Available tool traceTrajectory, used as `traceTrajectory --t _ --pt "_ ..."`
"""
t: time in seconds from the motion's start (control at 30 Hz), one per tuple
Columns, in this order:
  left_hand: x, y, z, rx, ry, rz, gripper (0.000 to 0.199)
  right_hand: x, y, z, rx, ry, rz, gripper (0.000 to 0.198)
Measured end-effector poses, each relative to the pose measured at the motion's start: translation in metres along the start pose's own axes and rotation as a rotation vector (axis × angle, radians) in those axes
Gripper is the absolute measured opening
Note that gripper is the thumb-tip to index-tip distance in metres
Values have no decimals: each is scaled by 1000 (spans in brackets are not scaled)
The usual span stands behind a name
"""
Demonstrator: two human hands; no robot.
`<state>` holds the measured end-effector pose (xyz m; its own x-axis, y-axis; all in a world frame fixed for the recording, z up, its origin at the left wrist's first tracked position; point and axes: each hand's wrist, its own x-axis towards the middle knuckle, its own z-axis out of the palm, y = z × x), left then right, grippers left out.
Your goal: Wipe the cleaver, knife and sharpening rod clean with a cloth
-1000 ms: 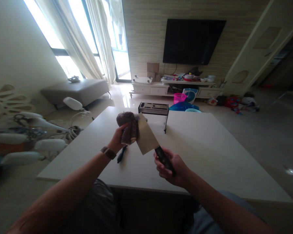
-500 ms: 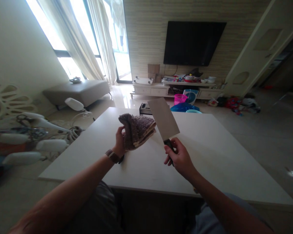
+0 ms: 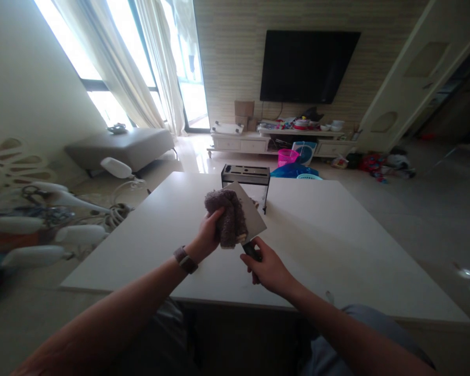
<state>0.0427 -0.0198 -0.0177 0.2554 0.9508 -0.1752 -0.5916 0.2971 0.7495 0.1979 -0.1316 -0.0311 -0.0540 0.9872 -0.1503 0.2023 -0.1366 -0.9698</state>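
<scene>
A folded, fuzzy brownish-grey cloth (image 3: 229, 216) is gripped in my left hand (image 3: 208, 235), with the thumb on its near side. My right hand (image 3: 267, 265) is closed around the black handle of a cleaver (image 3: 254, 219). Its broad metal blade points up and to the left, and the cloth covers part of it. Both hands are above the white table (image 3: 329, 256). Behind the blade stands a knife block (image 3: 245, 171) with a dark slotted top and clear sides, partly hidden by the blade and cloth.
Beyond the table's far edge are a pink basket (image 3: 288, 156), a blue plastic bag (image 3: 293, 171) and a TV cabinet (image 3: 241, 144) with items on it. A lamp with white shades (image 3: 80, 233) stands at left, near a grey bench (image 3: 121, 149).
The cleaver has moved left and down, and the cloth right, so they now overlap. More of the knife block shows behind them.
</scene>
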Motion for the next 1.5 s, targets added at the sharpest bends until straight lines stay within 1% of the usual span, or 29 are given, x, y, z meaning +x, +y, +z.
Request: traceTrajectory --t 0.07,0.2,0.33,0.4,0.47,0.57,0.7,0.8,0.87,0.97,1.07,1.17,1.2,1.27,1.37,1.43,1.5 --pt "3 -2 -3 38 64 88 41 0 2 0 -16 9 -17 22" --pt "11 3 -6 58 146 127 31 0 0 -3 -70 15 -35 21" --pt "23 19 -15 115 250 174 18 1 -9 -13 -103 -2 -62 20" --pt "28 30 -20 147 270 196 16 1 -15 -22 -128 -27 -61 20" --pt "31 41 -26 192 234 192 16 0 -21 -35 -157 -56 -56 20" --pt "33 55 -34 273 146 154 18 -1 -29 -57 -208 -87 -61 16" --pt "29 64 -44 392 12 32 21 -2 -35 -78 -272 -178 -58 17" --pt "28 59 -49 494 -67 -26 30 -2 -35 -82 -326 -217 -40 19" --pt "30 56 -50 551 -66 -29 33 -1 -33 -81 -357 -216 -6 20" --pt "37 53 -50 586 -21 1 32 2 -31 -76 -396 -241 22 18" --pt "45 54 -50 524 33 61 27 4 -32 -70 -413 -223 -1 20" --pt "48 55 -49 376 111 115 21 2 -34 -66 -397 -166 -10 21" --pt "48 56 -48 310 119 115 20 1 -35 -65 -395 -151 -15 21" --pt "46 56 -47 171 80 49 24 -1 -34 -63 -397 -115 -32 21" --pt "40 52 -43 33 -48 -104 35 0 -31 -57 -409 -50 -66 21" --pt "38 45 -40 15 -69 -121 38 1 -26 -50 -422 -8 -85 21" --pt "36 36 -37 43 -33 -76 38 1 -19 -41 -450 23 -105 20"
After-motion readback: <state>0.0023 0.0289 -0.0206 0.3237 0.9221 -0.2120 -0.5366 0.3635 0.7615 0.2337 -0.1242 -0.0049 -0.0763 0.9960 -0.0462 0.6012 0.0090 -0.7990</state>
